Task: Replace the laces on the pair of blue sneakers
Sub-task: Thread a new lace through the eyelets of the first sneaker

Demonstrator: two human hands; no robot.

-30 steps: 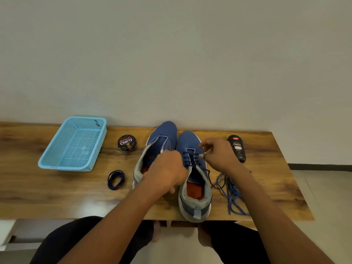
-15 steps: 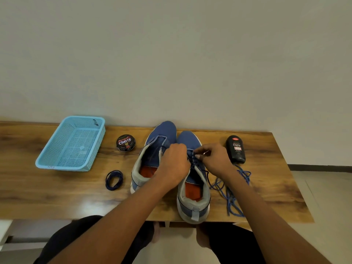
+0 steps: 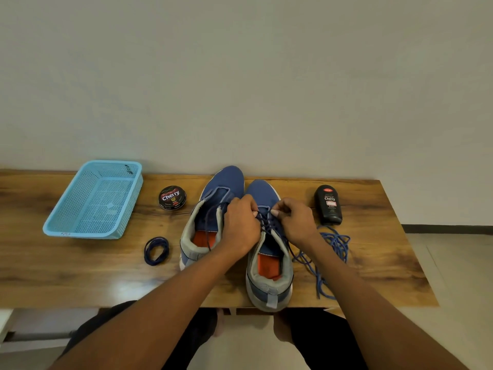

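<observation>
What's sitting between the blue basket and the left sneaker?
In the head view, the round polish tin sits between the basket and left sneaker, with the coiled dark lace nearer the front.

Plain off-white wall (image 3: pixel 240 76) behind glossy wood table (image 3: pixel 66 276); pale tile floor (image 3: pixel 453 263) at right w/ dark skirting.

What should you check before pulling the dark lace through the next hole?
1. Both hands on the dark navy lace: left hand and right hand pinch it. Ok.
2. Right blue mesh sneaker flat on the wooden table: ok.
3. Old bright blue lace out of the way: ok, beside the shoe.
4. Spare coiled navy lace ready: ok.
5. Next eyelet free: cannot tell, fingers hide it.
</observation>
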